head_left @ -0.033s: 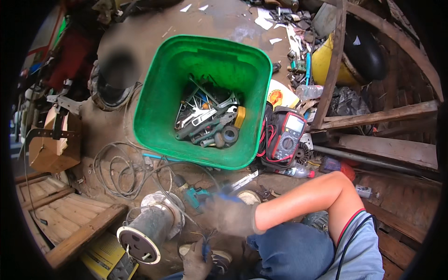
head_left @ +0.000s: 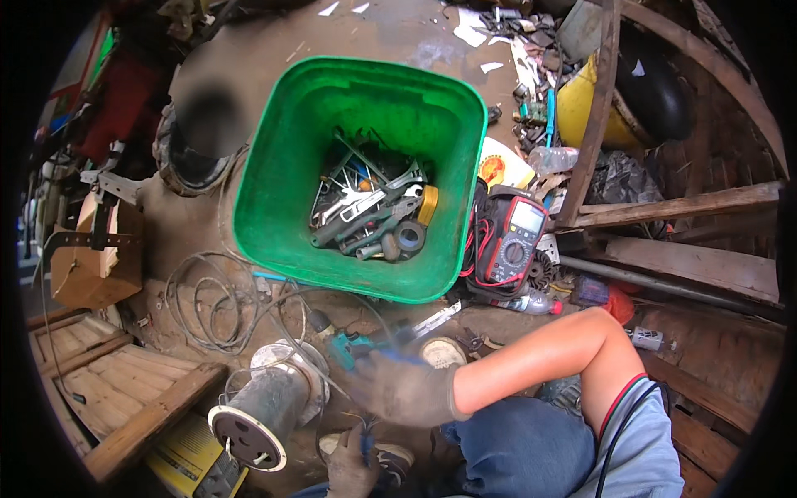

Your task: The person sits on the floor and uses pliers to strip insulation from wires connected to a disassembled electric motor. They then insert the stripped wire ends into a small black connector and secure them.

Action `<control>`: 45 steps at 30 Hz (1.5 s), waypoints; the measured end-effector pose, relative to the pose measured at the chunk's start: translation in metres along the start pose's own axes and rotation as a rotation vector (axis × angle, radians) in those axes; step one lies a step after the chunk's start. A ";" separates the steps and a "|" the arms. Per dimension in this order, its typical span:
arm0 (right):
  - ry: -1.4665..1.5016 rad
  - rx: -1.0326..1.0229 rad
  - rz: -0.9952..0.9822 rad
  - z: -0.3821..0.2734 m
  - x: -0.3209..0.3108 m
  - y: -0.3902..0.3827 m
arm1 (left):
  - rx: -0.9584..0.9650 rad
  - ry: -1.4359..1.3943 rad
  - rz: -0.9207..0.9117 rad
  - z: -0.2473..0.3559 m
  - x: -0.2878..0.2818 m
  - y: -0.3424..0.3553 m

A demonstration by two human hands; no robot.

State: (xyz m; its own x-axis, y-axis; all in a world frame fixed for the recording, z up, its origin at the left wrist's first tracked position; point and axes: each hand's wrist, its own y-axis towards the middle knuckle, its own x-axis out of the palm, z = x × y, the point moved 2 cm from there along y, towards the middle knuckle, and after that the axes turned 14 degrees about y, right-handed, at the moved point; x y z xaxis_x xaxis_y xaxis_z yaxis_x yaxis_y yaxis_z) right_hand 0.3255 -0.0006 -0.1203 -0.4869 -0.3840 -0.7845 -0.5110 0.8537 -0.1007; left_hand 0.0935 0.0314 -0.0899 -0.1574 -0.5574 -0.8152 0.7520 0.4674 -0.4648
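Observation:
Near the bottom edge, my gloved left hand [head_left: 352,466] is closed, with thin wires [head_left: 364,422] coming out of its fingertips. Up and to the right of it is my gloved right hand [head_left: 407,388], slightly smeared by motion; whether it holds anything cannot be made out. Just beyond its blue-tipped fingers lies a teal cordless drill [head_left: 350,347]. A long silver and dark tool [head_left: 433,320] rests past the same fingers. Left of my hands a grey metal cylinder [head_left: 278,392], with a flange and a dark, holed end face, lies tilted on the ground.
Ahead stands a green bin [head_left: 274,236] holding wrenches, pliers and tape. Beside it are a red and black multimeter [head_left: 515,247] and a plastic bottle [head_left: 535,302]. Coiled cable [head_left: 207,311] lies left, near a wooden panel [head_left: 141,390]. Wooden beams [head_left: 681,217] bound the right side.
My right hand looks sharper and has shifted slightly to the left. My left hand stays at the wires. The whole view has moved very slightly.

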 end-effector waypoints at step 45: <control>0.198 0.369 -0.310 0.249 -0.065 0.139 | -0.484 -1.088 -0.248 -0.023 0.000 -0.014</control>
State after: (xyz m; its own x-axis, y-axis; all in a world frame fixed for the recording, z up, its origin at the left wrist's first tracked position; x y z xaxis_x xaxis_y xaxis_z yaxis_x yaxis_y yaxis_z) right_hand 0.4626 0.2303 -0.2354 -0.4951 -0.6671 -0.5567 -0.3858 0.7429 -0.5471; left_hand 0.0679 0.0408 -0.0910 0.5310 -0.8437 -0.0781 0.4241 0.3444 -0.8376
